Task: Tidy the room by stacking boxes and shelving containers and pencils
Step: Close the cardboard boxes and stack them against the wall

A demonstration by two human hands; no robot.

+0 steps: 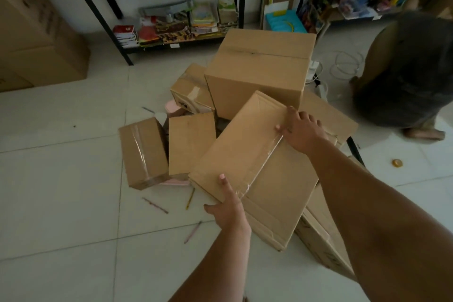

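A long taped cardboard box (247,154) lies tilted on a heap of boxes in the middle of the floor. My left hand (229,206) grips its near left edge, thumb on top. My right hand (302,130) holds its far right edge, fingers curled over the side. Behind it stands a big box (259,68), with smaller boxes (143,152) (191,142) (190,88) to the left. Pencils (155,205) (193,231) (190,198) lie on the tiles near the heap. A pink container (175,108) shows between the boxes.
A black shelf unit (171,37) with books and packets stands at the back. Large cartons (36,39) are stacked at the left wall. Another person (407,73) crouches at the right by a second shelf. Cables (345,66) and a small gold lid (397,162) lie on the floor.
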